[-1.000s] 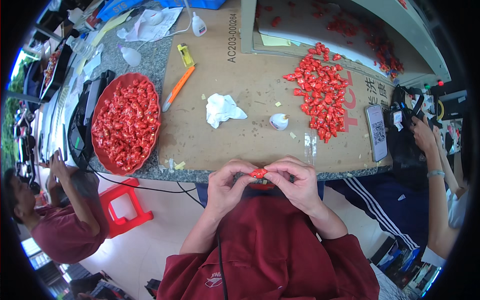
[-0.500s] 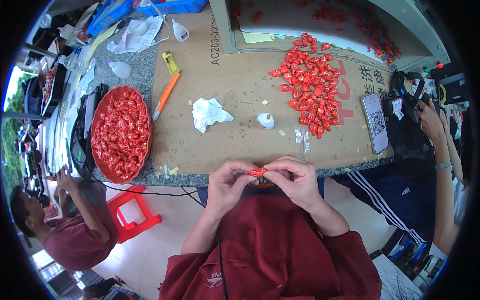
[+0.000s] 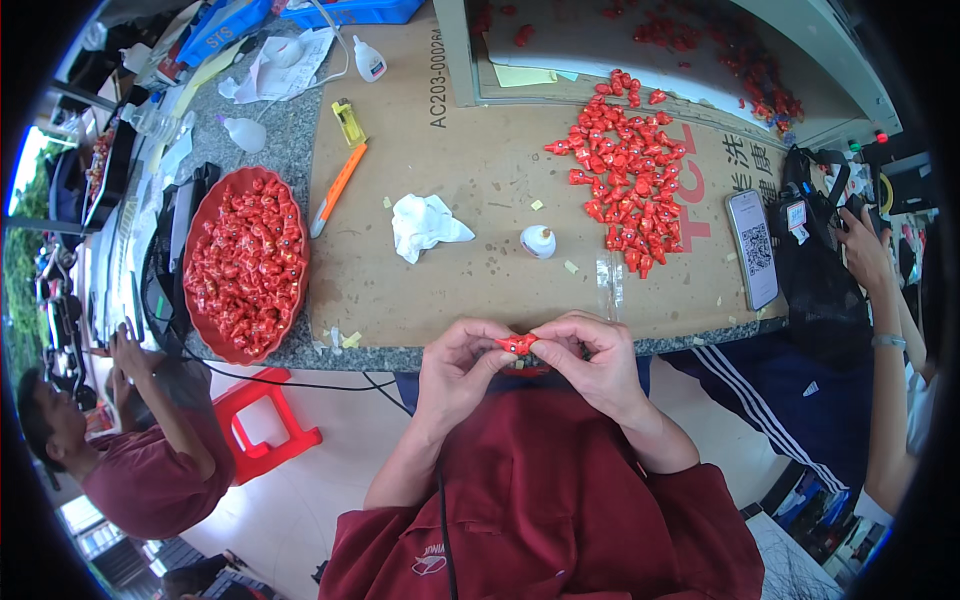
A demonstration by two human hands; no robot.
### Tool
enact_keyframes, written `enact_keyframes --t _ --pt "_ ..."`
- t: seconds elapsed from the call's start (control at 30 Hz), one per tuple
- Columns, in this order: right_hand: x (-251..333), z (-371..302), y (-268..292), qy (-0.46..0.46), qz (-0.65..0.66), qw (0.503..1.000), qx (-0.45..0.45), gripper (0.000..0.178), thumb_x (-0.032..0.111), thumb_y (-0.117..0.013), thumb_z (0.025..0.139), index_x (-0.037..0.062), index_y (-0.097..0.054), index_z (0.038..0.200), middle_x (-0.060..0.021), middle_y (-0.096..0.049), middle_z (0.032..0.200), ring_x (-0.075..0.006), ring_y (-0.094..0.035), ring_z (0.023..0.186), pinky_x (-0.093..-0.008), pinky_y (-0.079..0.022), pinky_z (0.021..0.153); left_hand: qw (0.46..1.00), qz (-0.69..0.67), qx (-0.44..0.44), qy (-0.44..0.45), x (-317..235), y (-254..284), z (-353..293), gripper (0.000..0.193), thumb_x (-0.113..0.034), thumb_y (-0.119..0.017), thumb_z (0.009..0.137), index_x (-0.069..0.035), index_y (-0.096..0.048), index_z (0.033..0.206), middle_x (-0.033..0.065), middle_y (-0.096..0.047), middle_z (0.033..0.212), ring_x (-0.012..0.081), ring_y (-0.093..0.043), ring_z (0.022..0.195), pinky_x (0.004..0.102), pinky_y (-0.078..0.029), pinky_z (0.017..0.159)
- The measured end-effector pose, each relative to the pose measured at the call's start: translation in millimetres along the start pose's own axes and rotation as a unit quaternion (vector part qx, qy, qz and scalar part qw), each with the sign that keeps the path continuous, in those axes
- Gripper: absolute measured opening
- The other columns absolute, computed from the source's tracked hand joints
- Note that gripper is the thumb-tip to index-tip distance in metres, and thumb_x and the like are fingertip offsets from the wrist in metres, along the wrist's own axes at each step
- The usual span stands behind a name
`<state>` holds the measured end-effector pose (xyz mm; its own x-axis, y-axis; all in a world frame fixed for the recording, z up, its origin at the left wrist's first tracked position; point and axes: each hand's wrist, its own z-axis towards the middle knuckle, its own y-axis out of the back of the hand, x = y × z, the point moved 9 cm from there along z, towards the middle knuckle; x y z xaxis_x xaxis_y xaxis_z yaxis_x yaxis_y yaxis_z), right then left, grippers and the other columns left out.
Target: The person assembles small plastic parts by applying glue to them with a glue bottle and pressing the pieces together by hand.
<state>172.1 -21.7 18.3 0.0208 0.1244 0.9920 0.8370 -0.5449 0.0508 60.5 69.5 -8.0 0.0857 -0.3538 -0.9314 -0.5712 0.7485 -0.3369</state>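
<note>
A small glossy red figurine (image 3: 518,344) with dark dots on it is pinched between my two hands, just above the table's near edge. My left hand (image 3: 460,370) grips its left end with thumb and forefinger. On its right end, the thumb and fingers of my right hand (image 3: 596,362) are closed. Beyond my hands stands a small white bottle (image 3: 538,241) with a brownish tip. A crumpled white tissue (image 3: 428,226) lies to its left. Many similar red figurines (image 3: 635,185) are spread on the cardboard to the right.
A scalloped red tray (image 3: 212,195) heaped with red pieces stands at left. Near it lie an orange cutter (image 3: 340,188) and a yellow lighter (image 3: 349,124). A phone (image 3: 752,248) rests at right, beside a black bag. An open-fronted box (image 3: 457,60) stands behind. Two people are nearby.
The view has shifted slightly, so things on the table appear a little further right. Both hands still pinch the red figurine, which seems slightly turned.
</note>
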Motion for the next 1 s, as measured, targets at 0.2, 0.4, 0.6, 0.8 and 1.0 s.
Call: enact_keyframes --t 0.2,0.4,0.6,0.8,1.0 --pt "1 3 -12 -0.007 0.041 0.999 0.013 0.01 0.004 -0.066 0.079 -0.0001 -0.066 0.089 -0.0006 -0.061 0.077 -0.0019 -0.048 0.058 -0.0179 -0.038 0.051 0.999 -0.035 -0.012 -0.01 -5 6 -4 0.02 0.007 -0.057 0.083 0.002 -0.053 0.102 0.0086 -0.06 0.094 0.0126 -0.059 0.088 0.0257 -0.05 0.079" --pt "-8 7 -16 -0.04 0.06 0.997 0.005 0.016 0.001 -0.067 0.078 0.0006 -0.064 0.093 0.002 -0.059 0.076 -0.0011 -0.047 0.062 -0.0166 -0.037 0.054 1.0 -0.001 -0.022 -0.019 -9 18 -7 0.02 0.004 -0.058 0.083 0.002 -0.054 0.103 0.0073 -0.061 0.097 0.0116 -0.059 0.088 0.0242 -0.048 0.078" --pt "2 21 35 0.078 -0.025 0.987 -0.139 0.025 -0.001 -0.068 0.075 0.001 -0.06 0.099 0.0011 -0.053 0.079 -0.0019 -0.042 0.061 -0.017 -0.034 0.053 0.916 0.247 -0.262 -0.175 -98 109 -22 0.027 0.007 -0.062 0.078 -0.001 -0.055 0.103 0.0077 -0.062 0.097 0.0125 -0.059 0.087 0.0238 -0.047 0.076" --pt "18 43 38 0.066 -0.117 0.966 -0.22 0.037 0.004 -0.072 0.07 0.0022 -0.058 0.105 -0.0005 -0.051 0.076 -0.006 -0.041 0.057 -0.0201 -0.035 0.051 0.717 0.479 -0.445 -0.24 -159 142 -36 0.04 -0.001 -0.069 0.073 0.0 -0.056 0.111 0.0117 -0.057 0.107 0.0224 -0.054 0.1 0.0316 -0.042 0.088" --pt "17 61 30 0.074 -0.182 0.969 -0.149 0.033 0.011 -0.07 0.073 -0.0006 -0.058 0.102 -0.0092 -0.063 0.085 -0.0132 -0.057 0.067 -0.0255 -0.045 0.058 0.847 0.448 -0.215 -0.187 -121 46 26 0.026 0.005 -0.065 0.071 -0.001 -0.062 0.096 0.0124 -0.061 0.096 0.0242 -0.057 0.09 0.0324 -0.045 0.08"
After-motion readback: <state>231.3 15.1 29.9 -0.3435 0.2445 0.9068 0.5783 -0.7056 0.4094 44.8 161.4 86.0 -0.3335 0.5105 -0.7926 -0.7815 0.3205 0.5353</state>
